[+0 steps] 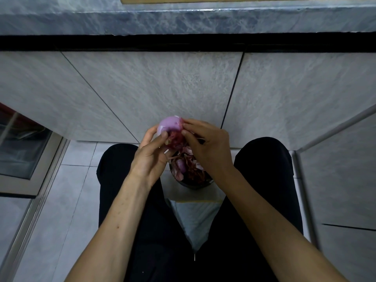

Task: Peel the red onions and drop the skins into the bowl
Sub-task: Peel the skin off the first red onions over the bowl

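Observation:
A red onion (169, 126), partly peeled with a pale purple top and dark red skin lower down, is held in the air above the bowl. My left hand (151, 154) grips it from the left, thumb on its side. My right hand (205, 148) pinches the loose red skin on the onion's right side. Below the hands stands a dark bowl (192, 185) on the floor between my knees, holding several red skins and a pale peeled piece. My right hand hides much of the bowl.
Grey cabinet doors (154, 88) face me under a stone counter edge (183, 19). My legs in black trousers (122, 180) flank the bowl on white floor tiles (77, 159). A glass-fronted unit (24, 151) stands at the left.

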A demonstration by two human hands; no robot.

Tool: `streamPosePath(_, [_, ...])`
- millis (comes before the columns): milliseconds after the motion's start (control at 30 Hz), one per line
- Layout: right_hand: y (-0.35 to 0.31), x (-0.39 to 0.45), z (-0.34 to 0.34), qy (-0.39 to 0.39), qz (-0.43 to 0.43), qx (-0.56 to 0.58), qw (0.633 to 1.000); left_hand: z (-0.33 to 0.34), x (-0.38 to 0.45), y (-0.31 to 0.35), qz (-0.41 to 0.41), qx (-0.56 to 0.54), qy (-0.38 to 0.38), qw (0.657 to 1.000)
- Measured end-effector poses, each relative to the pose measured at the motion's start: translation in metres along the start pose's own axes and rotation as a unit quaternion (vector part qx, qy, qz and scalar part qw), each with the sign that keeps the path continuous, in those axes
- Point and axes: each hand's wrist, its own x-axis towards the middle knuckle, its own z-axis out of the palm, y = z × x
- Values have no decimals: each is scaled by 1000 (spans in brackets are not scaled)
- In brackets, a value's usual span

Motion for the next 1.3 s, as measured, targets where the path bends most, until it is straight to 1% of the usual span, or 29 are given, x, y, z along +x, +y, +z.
streamPosePath(133, [-5,-1,4,1,6,-59,998,2,-2,0,10,2,17,1000])
streamPosePath(267, [-10,1,8,-22,29,-114,993,1,-3,0,21,9,25,999])
streamPosePath(333, [-10,3,11,-28,42,-121,991,1,-3,1,24,6,25,999])
streamPosePath(400, [-11,7,11,-30,58,-96,993,1,-4,2,23,2,28,999])
streamPosePath(467, [-12,13,7,-14,96,-38,995,0,-4,4,25,-8,28,999])
streamPosePath(567, [-17,21,-2,-5,203,81,976,-1,-4,5,26,-32,5,999])
streamPosePath(633, [-17,23,-6,-19,228,125,965,-2,-3,5,28,-44,-10,999])
streamPosePath(733, [-16,21,-9,-39,222,161,961,-1,-4,6,27,-48,-14,998])
streamPosePath(867, [-18,15,-7,-56,224,141,963,5,-7,7,13,-31,7,999])
streamPosePath(1000, [-17,14,-3,-24,210,151,966,4,-7,6,5,-38,-2,999])
streamPosePath(1067, [-17,13,-3,-13,189,149,971,3,-6,6,6,-37,-5,999])
streamPosePath(1200, [-18,18,-8,-45,116,61,990,2,-6,6,19,-18,0,1000])
streamPosePath(1300, [-20,27,-17,-99,114,11,988,0,-6,6,35,1,9,999])
